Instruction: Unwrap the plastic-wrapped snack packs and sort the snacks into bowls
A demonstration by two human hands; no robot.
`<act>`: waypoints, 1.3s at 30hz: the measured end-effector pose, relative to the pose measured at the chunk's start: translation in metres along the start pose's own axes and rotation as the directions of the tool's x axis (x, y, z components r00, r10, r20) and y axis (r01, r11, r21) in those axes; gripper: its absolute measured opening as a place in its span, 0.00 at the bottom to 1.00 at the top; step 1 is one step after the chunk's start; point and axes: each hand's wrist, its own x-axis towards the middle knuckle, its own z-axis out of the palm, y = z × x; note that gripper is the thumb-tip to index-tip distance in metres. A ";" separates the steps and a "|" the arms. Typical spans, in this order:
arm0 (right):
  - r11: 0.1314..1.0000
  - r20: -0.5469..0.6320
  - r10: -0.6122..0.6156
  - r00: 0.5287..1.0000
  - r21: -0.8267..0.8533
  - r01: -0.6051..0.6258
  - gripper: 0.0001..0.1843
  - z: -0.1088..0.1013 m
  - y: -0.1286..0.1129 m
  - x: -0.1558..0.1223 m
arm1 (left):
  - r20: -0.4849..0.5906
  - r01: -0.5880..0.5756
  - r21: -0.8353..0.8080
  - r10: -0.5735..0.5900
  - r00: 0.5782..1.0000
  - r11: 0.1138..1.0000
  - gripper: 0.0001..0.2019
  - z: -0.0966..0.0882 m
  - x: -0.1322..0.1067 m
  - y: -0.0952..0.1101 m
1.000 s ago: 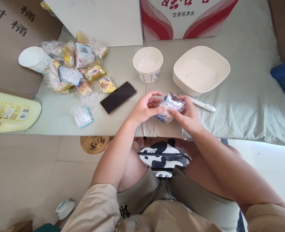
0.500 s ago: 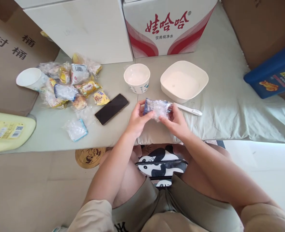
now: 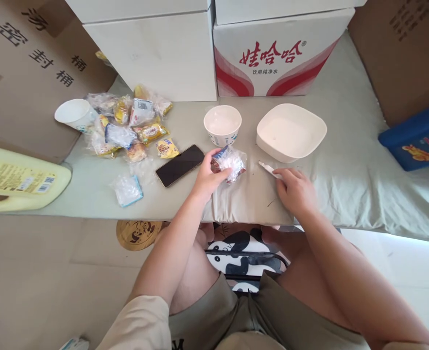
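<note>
My left hand (image 3: 207, 178) grips a small snack in a crinkled clear and blue wrapper (image 3: 231, 162), held just above the grey-green cloth (image 3: 349, 165). My right hand (image 3: 294, 188) has let the snack go and rests on the cloth with its fingers curled over the near end of a white pen-like tool (image 3: 268, 168). A round white paper cup (image 3: 222, 124) and a square white bowl (image 3: 290, 131) stand just behind the hands.
A black phone (image 3: 180, 164) lies left of my left hand. Further left are a heap of wrapped snacks (image 3: 130, 126), a loose wrapper (image 3: 127, 189), a tipped paper cup (image 3: 75, 114) and a yellow jug (image 3: 21, 180). Cardboard boxes (image 3: 276, 53) line the back; a blue box (image 3: 416, 141) sits right.
My right hand left the wrapped snack and moved right and down onto the white tool. My left hand keeps the snack alone. The camera view tilted up a little.
</note>
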 end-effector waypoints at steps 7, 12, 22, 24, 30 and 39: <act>0.816 0.141 0.063 0.988 0.563 -0.132 0.16 0.002 -0.031 -0.009 | 0.083 -0.225 0.370 0.210 0.974 0.901 0.30 0.012 -0.009 -0.003; 0.816 0.178 0.015 0.984 0.566 -0.115 0.16 0.014 -0.043 -0.008 | 0.082 -0.245 0.179 0.234 0.969 0.953 0.28 0.018 -0.009 -0.005; 0.985 -0.009 0.004 1.000 0.172 -0.003 0.17 0.004 -0.017 0.002 | -0.128 -0.068 -0.134 0.051 0.990 0.989 0.30 -0.003 0.002 -0.004; 0.997 -0.074 -0.025 0.997 0.066 0.030 0.17 0.003 -0.013 0.003 | -0.023 -0.071 0.035 0.072 0.997 0.997 0.28 0.005 -0.008 -0.004; 0.949 -0.114 -0.272 0.956 0.134 0.286 0.21 0.003 -0.019 -0.002 | -0.011 -0.321 0.403 0.355 0.935 0.857 0.22 0.007 -0.014 0.001; 0.905 0.053 -0.326 0.944 0.304 0.296 0.29 0.014 -0.031 -0.005 | 0.095 0.033 0.123 -0.045 0.994 0.992 0.20 0.006 -0.012 0.002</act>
